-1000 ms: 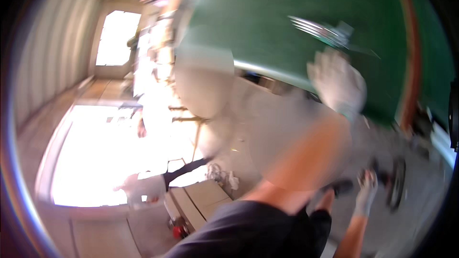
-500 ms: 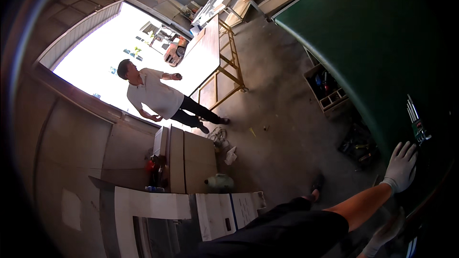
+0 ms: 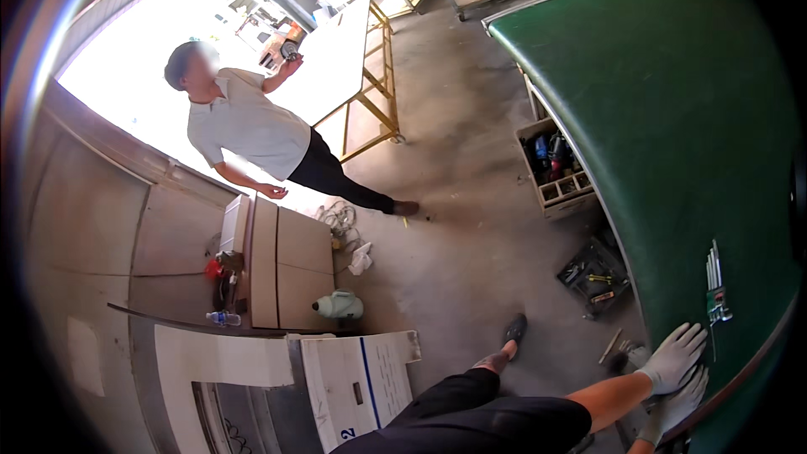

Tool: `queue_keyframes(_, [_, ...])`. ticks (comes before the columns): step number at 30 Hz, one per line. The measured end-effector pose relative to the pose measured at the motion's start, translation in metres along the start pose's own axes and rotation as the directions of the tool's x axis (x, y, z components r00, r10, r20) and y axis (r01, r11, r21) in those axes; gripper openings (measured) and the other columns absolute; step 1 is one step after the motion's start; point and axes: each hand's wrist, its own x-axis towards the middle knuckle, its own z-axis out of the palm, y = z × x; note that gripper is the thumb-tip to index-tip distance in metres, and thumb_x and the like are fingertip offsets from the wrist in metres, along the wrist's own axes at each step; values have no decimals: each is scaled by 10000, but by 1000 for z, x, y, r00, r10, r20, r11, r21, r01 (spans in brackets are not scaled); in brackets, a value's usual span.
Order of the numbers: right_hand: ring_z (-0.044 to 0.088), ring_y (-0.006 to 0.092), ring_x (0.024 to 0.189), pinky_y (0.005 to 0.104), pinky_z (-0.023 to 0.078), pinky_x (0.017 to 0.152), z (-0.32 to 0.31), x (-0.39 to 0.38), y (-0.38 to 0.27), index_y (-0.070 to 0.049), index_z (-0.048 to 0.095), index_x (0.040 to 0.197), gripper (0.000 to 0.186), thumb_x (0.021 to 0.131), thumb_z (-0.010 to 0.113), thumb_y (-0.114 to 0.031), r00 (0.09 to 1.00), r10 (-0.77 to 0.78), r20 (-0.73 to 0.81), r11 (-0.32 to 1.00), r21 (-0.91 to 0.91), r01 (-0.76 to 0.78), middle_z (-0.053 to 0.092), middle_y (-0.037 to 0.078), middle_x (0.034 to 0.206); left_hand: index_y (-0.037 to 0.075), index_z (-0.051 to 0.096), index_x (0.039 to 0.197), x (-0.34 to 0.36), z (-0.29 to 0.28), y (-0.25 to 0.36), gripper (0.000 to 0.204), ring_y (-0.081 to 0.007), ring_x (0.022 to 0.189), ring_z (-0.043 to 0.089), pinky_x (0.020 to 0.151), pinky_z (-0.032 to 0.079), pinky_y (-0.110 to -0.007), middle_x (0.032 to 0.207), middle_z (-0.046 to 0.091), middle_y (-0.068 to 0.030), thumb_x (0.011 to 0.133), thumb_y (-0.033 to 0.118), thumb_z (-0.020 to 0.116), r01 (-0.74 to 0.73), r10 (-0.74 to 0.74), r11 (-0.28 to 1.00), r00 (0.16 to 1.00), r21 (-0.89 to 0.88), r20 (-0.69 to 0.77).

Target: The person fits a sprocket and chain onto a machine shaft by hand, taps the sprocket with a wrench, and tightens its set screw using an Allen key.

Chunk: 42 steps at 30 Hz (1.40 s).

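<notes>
My left hand point(image 3: 672, 357), in a pale glove, lies palm down with fingers stretched out at the near right edge of a green padded tabletop point(image 3: 622, 101). Just below it, my right hand point(image 3: 677, 403), also gloved, rests on that edge with extended fingers. A set of silver hex keys in a green holder point(image 3: 717, 303) lies just beyond my left fingertips, with a thin rod under it near them.
A person point(image 3: 248, 130) in a white shirt walks by a yellow-framed table point(image 3: 378, 118), holding a small object. A wooden tool crate point(image 3: 555, 202), a black toolbox point(image 3: 588, 277), cardboard boxes point(image 3: 303, 261), coiled hose point(image 3: 336, 219) and a green jug point(image 3: 340, 304) are on the floor.
The blurred view has steadied and shifted. My right hand has risen to the table edge beside my left. The other person has stepped along and raised the hand holding the object.
</notes>
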Motion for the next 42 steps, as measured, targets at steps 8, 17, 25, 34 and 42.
queue_keyframes(8, [473, 374, 1426, 481, 354, 1209, -25, -1, -10, -1, 477, 1489, 526, 1022, 510, -240, 994, 26, 109, 994, -110, -14, 521, 199, 1523, -12, 559, 1420, -9, 9, -26, 599, -332, 1502, 369, 1274, 217, -507, 1558, 475, -170, 911, 302, 525, -348, 341, 936, 933, 51, 114])
queue_keyframes(17, [518, 411, 1371, 502, 406, 1158, -32, -8, -17, 22, 544, 1425, 478, 1053, 453, -263, 999, 28, 36, 997, -72, -26, 558, 227, 1475, 34, 513, 1471, 6, -100, -113, 721, -336, 1546, 299, 1302, 154, -488, 1617, 410, -173, 870, 402, 663, -480, 405, 864, 840, 148, 361])
queue_keyframes(25, [514, 421, 1367, 529, 410, 1144, -34, -2, -29, 8, 534, 1434, 501, 1043, 447, -293, 999, 36, 20, 999, -39, -35, 551, 220, 1483, 64, 186, 1652, 77, -250, -140, 1192, -356, 1608, 63, 1293, 28, -518, 1731, 131, -176, 788, 699, 707, -110, -134, 873, 883, 475, 450])
queue_keyframes(34, [509, 422, 1370, 544, 409, 1133, -30, -1, -27, -9, 543, 1424, 511, 1036, 442, -327, 998, 62, 19, 997, -46, -61, 554, 205, 1482, 92, 66, 1675, 99, -241, -128, 1323, -391, 1607, 7, 1270, 17, -579, 1749, 25, -160, 741, 767, 716, -134, -314, 785, 756, 605, 574])
queue_keyframes(42, [519, 435, 1354, 560, 418, 1110, -34, 0, -33, -17, 544, 1414, 523, 1033, 433, -357, 998, 63, 31, 997, -46, -62, 561, 212, 1469, 120, 45, 1680, 101, -240, -134, 1319, -390, 1608, -16, 1265, 14, -593, 1752, -1, -149, 748, 775, 708, -128, -342, 780, 732, 612, 589])
